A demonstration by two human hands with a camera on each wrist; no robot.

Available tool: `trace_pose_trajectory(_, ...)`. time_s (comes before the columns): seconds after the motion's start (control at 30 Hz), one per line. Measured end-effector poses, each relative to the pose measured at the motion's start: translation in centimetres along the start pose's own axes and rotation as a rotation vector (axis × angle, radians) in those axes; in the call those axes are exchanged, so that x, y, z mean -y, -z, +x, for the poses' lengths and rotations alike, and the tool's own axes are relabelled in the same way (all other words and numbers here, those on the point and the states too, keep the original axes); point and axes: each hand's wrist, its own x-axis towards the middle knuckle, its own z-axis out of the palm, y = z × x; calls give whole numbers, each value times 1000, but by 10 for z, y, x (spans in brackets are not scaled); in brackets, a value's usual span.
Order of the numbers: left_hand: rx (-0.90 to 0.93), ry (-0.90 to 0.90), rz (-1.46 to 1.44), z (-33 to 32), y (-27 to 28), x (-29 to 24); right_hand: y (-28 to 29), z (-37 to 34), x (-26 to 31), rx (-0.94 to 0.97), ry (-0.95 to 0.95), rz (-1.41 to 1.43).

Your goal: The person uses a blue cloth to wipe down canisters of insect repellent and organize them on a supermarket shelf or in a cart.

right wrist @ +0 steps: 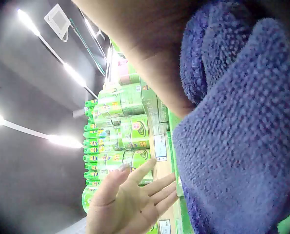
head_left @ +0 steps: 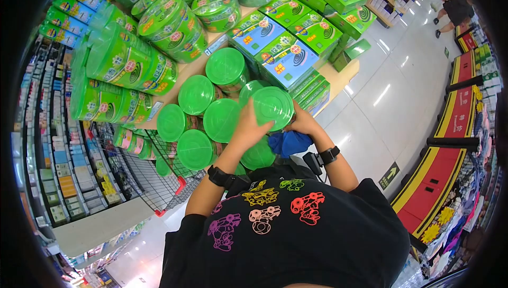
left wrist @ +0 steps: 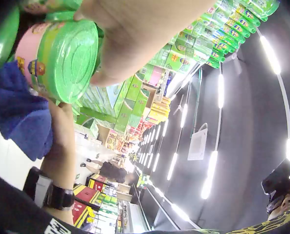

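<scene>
A canister (head_left: 273,107) with a translucent green lid is between the person's hands, over others of its kind. The left hand (head_left: 250,126) is at its left edge, thumb overlapping the rim in the head view. In the right wrist view the left hand (right wrist: 137,202) shows its palm, thumb apart, fingers straight, nothing in the palm. The right hand (head_left: 305,121) is at the canister's right side and grips a blue towelling cloth (head_left: 289,143). That cloth (right wrist: 242,126) fills much of the right wrist view. In the left wrist view the canister (left wrist: 69,61) shows a pink-and-green label.
Several green-lidded canisters (head_left: 194,95) stand close on the left and below. Blue and green boxes (head_left: 288,58) are stacked behind on the wooden display (head_left: 346,76). A wire shopping cart (head_left: 153,169) stands at left. A tiled aisle (head_left: 378,95) runs along the right, with a person (head_left: 456,8) far off.
</scene>
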Motion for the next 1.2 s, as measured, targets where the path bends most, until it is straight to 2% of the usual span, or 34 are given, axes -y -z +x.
trace_pose_trajectory(0.07,-15,-31,13,0,-11,5,4,-4,18,9,-56,-97)
trace_pose_trajectory(0.17,115,81,17,-2,-4,-7,-1,-4,5,-49,1,-130)
trace_pose_trajectory(0.27,145,42,11,-1,-3,1,-1,-10,20,-51,-80,-138)
trace_pose_trajectory(0.37,248,-29,68,-1,8,-2,-4,-14,20,-75,-96,-159)
trace_pose_trajectory(0.47,339,-174,26,1,23,-16,-5,-23,48,-103,-148,-404)
trace_pose_trajectory(0.57,158,-256,352,10,21,-26,-14,-24,37,-121,-166,-358)
trace_pose_trajectory(0.67,171,-227,642,26,19,-24,-28,-28,14,-190,15,-280)
trace_pose_trajectory(0.77,283,-353,483,43,7,4,-38,-36,17,-97,-72,-235)
trace_pose_trajectory(0.8,299,-336,488,44,9,1,-36,-40,33,-14,-176,-239)
trace_pose_trajectory(0.97,322,-175,569,39,8,0,-46,-26,24,-109,-46,-172)
trace_pose_trajectory(1.03,226,-179,582,37,4,5,-46,-17,19,-162,65,-158)
trace_pose_trajectory(1.07,179,-177,588,35,3,9,-44,-13,16,-159,-22,-251)
trace_pose_trajectory(1.17,159,-59,667,34,9,-2,-43,-4,6,-240,-31,-219)
trace_pose_trajectory(1.2,108,-18,656,33,6,0,-41,-5,19,-302,-62,-224)
